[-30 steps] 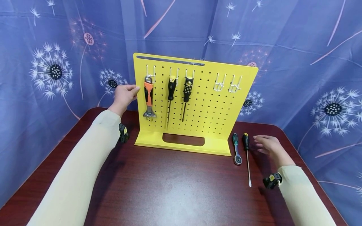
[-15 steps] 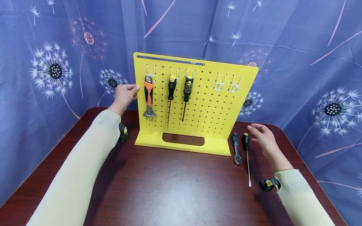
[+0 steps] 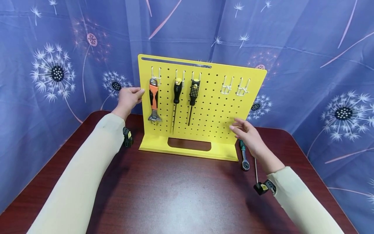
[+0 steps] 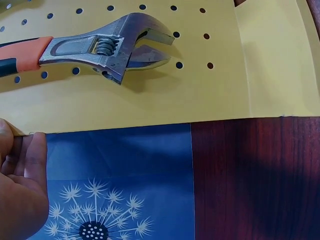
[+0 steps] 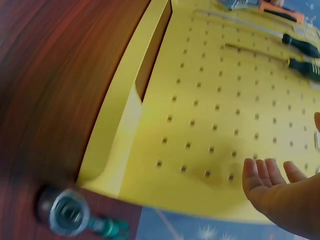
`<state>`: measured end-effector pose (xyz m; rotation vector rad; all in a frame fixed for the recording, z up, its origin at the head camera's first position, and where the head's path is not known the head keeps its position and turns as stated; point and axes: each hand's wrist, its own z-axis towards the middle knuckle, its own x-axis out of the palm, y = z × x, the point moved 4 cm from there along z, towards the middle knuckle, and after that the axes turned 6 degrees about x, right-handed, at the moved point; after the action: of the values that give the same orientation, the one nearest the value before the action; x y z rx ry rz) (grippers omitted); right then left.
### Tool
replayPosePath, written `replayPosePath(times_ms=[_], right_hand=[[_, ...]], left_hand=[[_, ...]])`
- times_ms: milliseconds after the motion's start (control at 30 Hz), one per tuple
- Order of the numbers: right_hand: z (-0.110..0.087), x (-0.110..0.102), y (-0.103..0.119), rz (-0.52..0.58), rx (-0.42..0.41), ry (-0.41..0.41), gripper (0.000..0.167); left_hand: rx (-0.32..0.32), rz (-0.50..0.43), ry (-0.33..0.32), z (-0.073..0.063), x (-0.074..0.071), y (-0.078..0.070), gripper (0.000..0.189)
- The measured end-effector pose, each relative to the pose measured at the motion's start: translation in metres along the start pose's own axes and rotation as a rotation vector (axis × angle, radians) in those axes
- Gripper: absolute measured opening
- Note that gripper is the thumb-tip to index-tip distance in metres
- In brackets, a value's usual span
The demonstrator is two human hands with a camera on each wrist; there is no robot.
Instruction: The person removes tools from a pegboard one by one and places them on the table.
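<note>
A yellow pegboard (image 3: pixel 213 107) stands on the table, its left edge pinched between thumb and fingers of my left hand (image 3: pixel 128 99). Beside that hand hangs an orange-handled adjustable wrench (image 3: pixel 154 94), jaw end down; its metal head (image 4: pixel 107 50) shows large in the left wrist view. My right hand (image 3: pixel 249 136) is raised before the board's lower right part, fingers extended and holding nothing. Under it on the table lie a green-handled ratchet wrench (image 3: pixel 245 161) and a screwdriver (image 3: pixel 256 169), whose handle my hand hides.
Two black-and-yellow screwdrivers, a smooth-handled screwdriver (image 3: pixel 177 91) and a dotted-handled screwdriver (image 3: pixel 194 92), hang mid-board. Two white hooks (image 3: pixel 226 87) at upper right bear nothing. A blue dandelion-print curtain (image 3: pixel 292 48) closes off the back of the dark wooden table (image 3: pixel 163 195).
My right hand has moved left from beside the tools on the table to in front of the board's lower right. The left hand and hung tools have stayed put.
</note>
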<state>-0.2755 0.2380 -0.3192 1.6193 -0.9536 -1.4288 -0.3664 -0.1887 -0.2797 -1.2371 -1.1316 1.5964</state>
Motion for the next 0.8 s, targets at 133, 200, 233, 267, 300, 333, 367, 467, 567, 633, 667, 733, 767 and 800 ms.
replayPosePath(times_ms=[133, 200, 233, 267, 300, 333, 367, 467, 567, 633, 667, 733, 767, 800], right_hand=[[0.008, 0.018, 0.014, 0.054, -0.025, 0.092, 0.068], [0.012, 0.025, 0.021, 0.074, -0.037, 0.128, 0.068], [0.015, 0.029, 0.025, 0.080, -0.041, 0.141, 0.069], [0.017, 0.032, 0.029, 0.085, -0.046, 0.151, 0.068], [0.020, 0.035, 0.032, 0.094, -0.047, 0.157, 0.068], [0.023, 0.038, 0.036, 0.104, -0.047, 0.163, 0.068], [0.026, 0.041, 0.039, 0.115, -0.047, 0.165, 0.067], [0.034, 0.049, 0.048, 0.151, -0.047, 0.178, 0.067], [0.040, 0.055, 0.055, 0.219, -0.057, 0.208, 0.065], [0.043, 0.059, 0.059, 0.255, -0.072, 0.239, 0.065], [0.044, 0.061, 0.060, 0.275, -0.076, 0.253, 0.064], [0.047, 0.064, 0.064, 0.302, -0.079, 0.274, 0.064], [0.049, 0.065, 0.066, 0.313, -0.076, 0.281, 0.064], [0.050, 0.066, 0.067, 0.324, -0.073, 0.286, 0.064]], left_hand=[[-0.007, 0.004, 0.003, 0.001, -0.001, 0.001, 0.042], [-0.008, 0.003, 0.007, 0.001, -0.001, 0.000, 0.042], [-0.005, 0.004, 0.008, 0.001, -0.001, 0.000, 0.043], [-0.003, 0.005, 0.008, 0.001, -0.002, 0.000, 0.043], [0.000, 0.008, 0.008, 0.001, -0.002, -0.001, 0.043], [0.004, 0.011, 0.008, 0.001, -0.002, -0.001, 0.043], [0.007, 0.009, 0.008, 0.001, -0.002, -0.001, 0.043], [0.010, 0.011, 0.008, 0.001, -0.001, -0.001, 0.042], [0.005, 0.009, 0.010, 0.001, -0.001, 0.000, 0.042], [0.004, 0.007, 0.009, 0.002, -0.001, 0.002, 0.042], [0.003, 0.009, 0.009, 0.002, -0.001, 0.002, 0.043], [0.004, 0.006, 0.009, 0.003, -0.001, 0.003, 0.043], [0.004, 0.004, 0.009, 0.003, -0.001, 0.003, 0.043], [0.005, 0.001, 0.009, 0.003, -0.001, 0.003, 0.043]])
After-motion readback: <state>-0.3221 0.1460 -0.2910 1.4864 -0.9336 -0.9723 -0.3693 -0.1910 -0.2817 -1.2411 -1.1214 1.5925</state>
